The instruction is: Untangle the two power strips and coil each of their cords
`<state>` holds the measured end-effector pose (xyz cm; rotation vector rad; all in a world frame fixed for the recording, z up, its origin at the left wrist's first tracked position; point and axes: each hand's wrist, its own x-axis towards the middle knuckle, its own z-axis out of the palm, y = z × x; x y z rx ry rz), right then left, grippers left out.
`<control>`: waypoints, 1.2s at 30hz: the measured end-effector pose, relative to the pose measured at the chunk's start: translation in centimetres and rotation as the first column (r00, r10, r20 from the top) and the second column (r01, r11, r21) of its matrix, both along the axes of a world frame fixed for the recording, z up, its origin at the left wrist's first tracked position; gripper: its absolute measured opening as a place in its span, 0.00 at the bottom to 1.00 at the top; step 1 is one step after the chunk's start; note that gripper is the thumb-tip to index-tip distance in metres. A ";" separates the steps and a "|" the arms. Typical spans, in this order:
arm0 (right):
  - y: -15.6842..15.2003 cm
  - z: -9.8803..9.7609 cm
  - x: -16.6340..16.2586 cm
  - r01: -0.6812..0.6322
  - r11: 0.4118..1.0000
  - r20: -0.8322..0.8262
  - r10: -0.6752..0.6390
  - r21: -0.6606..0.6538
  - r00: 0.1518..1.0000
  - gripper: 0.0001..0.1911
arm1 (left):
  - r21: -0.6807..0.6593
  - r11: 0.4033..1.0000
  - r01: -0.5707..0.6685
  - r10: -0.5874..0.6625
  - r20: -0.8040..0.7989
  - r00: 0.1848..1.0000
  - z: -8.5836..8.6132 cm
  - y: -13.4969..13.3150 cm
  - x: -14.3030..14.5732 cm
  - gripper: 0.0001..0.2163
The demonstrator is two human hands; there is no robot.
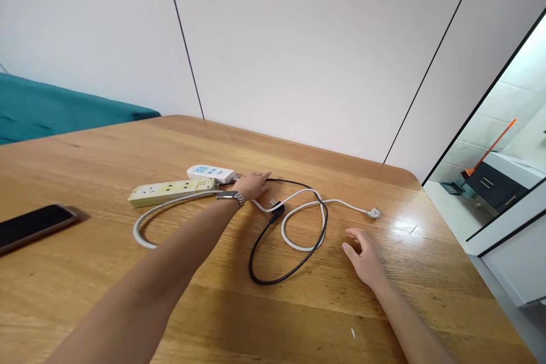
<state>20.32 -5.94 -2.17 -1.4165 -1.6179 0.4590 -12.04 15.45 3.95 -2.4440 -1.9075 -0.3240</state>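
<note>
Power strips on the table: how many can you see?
2. A yellowed strip lies nearest the phone; a white one with blue sockets sits just behind it, by the left hand. None seems hidden.
</note>
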 end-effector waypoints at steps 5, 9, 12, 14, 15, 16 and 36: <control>0.1 0.0 0.0 -0.002 1.000 -0.003 0.002 0.009 1.000 0.13 | -0.002 1.000 -0.006 0.006 0.049 0.999 -0.2 0.5 2.3 0.10; 0.1 -0.4 0.0 0.051 0.999 -0.074 -0.051 0.007 0.996 0.17 | 0.113 0.993 -0.027 0.011 0.140 0.990 3.5 1.2 4.0 0.12; 0.1 -0.6 0.0 0.072 0.997 -0.104 -0.068 0.040 0.992 0.19 | 0.289 0.957 -0.006 -0.068 0.245 0.967 7.4 1.7 5.1 0.12; 0.1 -0.6 0.1 0.071 0.995 -0.104 -0.064 0.068 0.993 0.18 | 0.464 0.886 0.015 -0.202 0.356 0.912 9.8 1.8 5.8 0.10; 0.1 -0.5 0.2 0.074 0.994 -0.106 -0.066 0.076 0.992 0.18 | 0.541 0.841 0.006 -0.274 0.416 0.867 10.9 1.8 6.2 0.09; 0.1 -0.5 0.2 0.078 0.994 -0.112 -0.069 0.076 0.991 0.19 | 0.596 0.803 -0.019 -0.334 0.475 0.814 11.9 1.7 6.6 0.07; 7.4 12.6 0.1 0.237 0.967 -0.551 -0.149 0.092 0.821 0.12 | 0.485 0.836 -0.254 -0.502 0.865 -0.001 17.1 -3.2 9.8 0.05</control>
